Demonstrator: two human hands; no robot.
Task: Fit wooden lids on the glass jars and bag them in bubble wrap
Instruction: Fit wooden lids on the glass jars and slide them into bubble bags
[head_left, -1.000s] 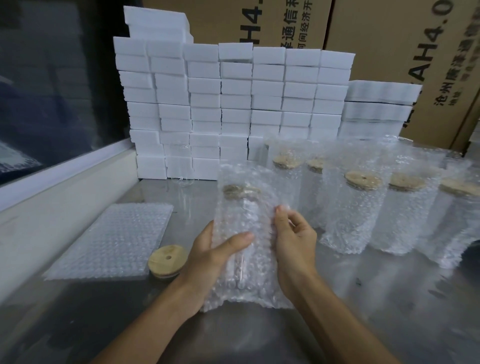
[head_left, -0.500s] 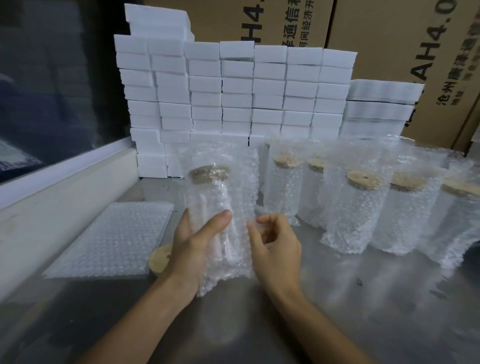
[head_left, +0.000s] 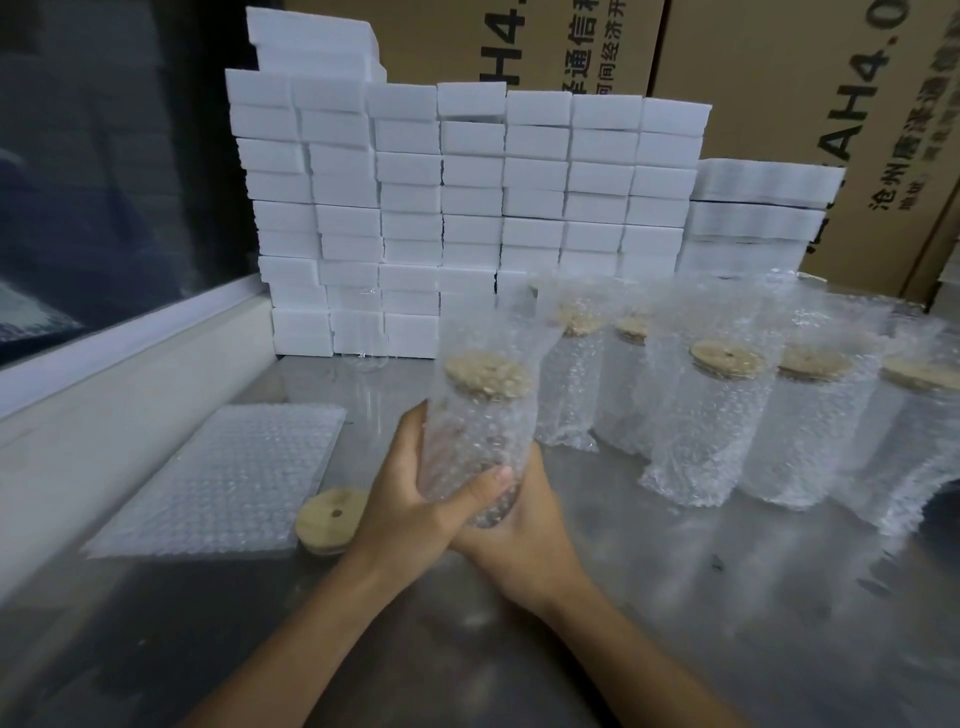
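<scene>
Left hand (head_left: 410, 493): fingers and thumb curl round the lower half of the lidded glass jar inside its clear bubble-wrap bag (head_left: 480, 415), thumb across the front face. Right hand (head_left: 524, 525): cupped beneath the jar's base, fingers wrapped under and behind the bag; I cannot see their tips. The jar stands nearly upright between the two hands, lifted off the grey metal tabletop (head_left: 675, 597), its round wooden lid (head_left: 488, 375) visible through the wrap and the bag's open mouth rising above it.

Clearances: to the right, a row of bagged, lidded jars (head_left: 711, 415) stands near the held jar, the closest just beside it. To the left lie a loose wooden lid with a small hole (head_left: 332, 517), near the left wrist, and a flat stack of bubble-wrap bags (head_left: 223, 478) touching that lid. Behind, a wall of stacked white foam blocks (head_left: 467, 208) backs the work area, brown cardboard cartons (head_left: 779, 78) beyond. Open tabletop lies nearest me.

Compared with half a second ago, the bag is drawn tight round the jar, and the right hand has moved from the bag's side to beneath it.
</scene>
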